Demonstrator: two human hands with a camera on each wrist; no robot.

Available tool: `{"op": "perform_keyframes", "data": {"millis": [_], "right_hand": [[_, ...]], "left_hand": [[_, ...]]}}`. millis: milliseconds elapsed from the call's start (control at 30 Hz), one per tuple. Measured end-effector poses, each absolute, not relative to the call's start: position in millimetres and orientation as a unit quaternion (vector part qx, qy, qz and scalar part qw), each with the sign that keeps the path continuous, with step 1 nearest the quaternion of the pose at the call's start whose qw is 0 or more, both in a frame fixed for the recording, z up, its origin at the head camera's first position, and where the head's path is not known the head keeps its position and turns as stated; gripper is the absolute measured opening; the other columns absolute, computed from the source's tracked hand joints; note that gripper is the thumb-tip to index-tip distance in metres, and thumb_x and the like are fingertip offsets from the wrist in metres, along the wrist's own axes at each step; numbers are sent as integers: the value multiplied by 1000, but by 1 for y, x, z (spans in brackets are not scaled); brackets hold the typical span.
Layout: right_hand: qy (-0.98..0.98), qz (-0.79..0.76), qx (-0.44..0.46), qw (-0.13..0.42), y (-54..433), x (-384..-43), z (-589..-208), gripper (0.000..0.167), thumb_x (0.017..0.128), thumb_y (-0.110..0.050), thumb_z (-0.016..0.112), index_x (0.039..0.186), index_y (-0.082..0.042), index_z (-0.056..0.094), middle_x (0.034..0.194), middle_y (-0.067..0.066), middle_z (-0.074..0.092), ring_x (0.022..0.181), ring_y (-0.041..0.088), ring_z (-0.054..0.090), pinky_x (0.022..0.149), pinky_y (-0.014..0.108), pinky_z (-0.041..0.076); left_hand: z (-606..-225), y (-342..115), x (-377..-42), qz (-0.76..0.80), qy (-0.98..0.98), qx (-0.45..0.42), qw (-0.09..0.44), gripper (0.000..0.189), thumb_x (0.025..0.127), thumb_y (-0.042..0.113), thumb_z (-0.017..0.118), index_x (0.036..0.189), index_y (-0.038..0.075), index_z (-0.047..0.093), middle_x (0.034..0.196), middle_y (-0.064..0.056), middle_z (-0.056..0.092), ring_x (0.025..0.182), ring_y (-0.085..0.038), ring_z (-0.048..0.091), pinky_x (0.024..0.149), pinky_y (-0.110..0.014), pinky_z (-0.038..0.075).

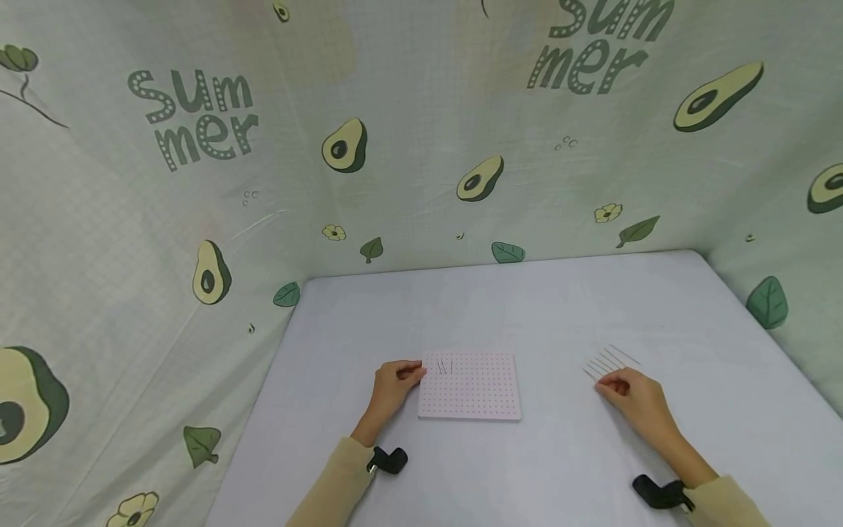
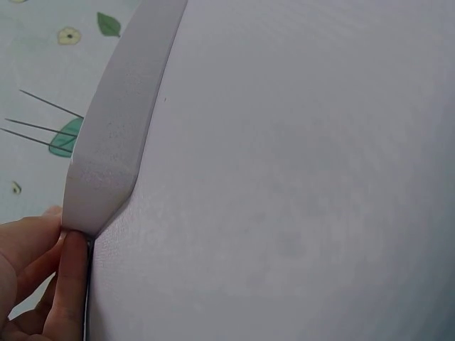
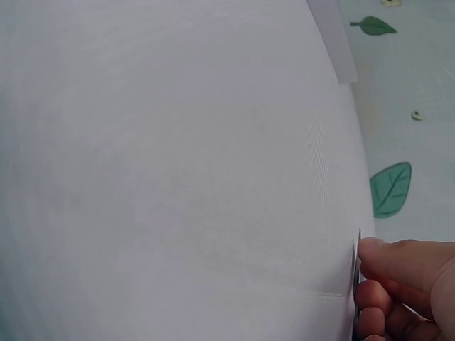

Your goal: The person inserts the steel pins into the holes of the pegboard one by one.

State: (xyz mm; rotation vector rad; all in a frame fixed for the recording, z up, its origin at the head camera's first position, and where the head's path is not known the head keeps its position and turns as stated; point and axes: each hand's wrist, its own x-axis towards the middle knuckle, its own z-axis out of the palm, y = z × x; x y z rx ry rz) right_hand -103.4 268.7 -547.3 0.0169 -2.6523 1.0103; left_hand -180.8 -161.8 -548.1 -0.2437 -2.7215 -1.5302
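Note:
A pale pink pegboard [image 1: 469, 395] with rows of small holes lies flat on the white table. Three thin metal pins [image 2: 43, 128] stand up from its far left part. My left hand [image 1: 393, 384] holds the board's left edge between thumb and fingers. To the right, several loose metal pins [image 1: 602, 360] lie side by side on the table. Over their near end is my right hand [image 1: 632, 399], its thumb and fingertips pinching a thin metal pin [image 3: 359, 245]. The fingers hide part of that pin.
The white table [image 1: 527, 307] reaches back to a cloth curtain [image 1: 408, 88] printed with avocados and leaves. A black wrist camera [image 1: 391, 460] sits by the left sleeve, and another wrist camera [image 1: 658, 492] by the right.

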Motion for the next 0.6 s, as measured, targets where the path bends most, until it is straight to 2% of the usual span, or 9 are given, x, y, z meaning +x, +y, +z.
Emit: {"op": "perform_keyframes", "data": {"millis": [600], "right_hand": [[-910, 364, -2, 197, 265, -104, -553, 12, 80, 0, 81, 80, -1, 69, 67, -1, 52, 60, 4, 40, 52, 22, 33]], "left_hand": [[-548, -161, -179, -480, -874, -75, 13, 25, 92, 17, 74, 110, -1, 74, 96, -8, 74, 82, -14, 67, 69, -20, 53]]}}
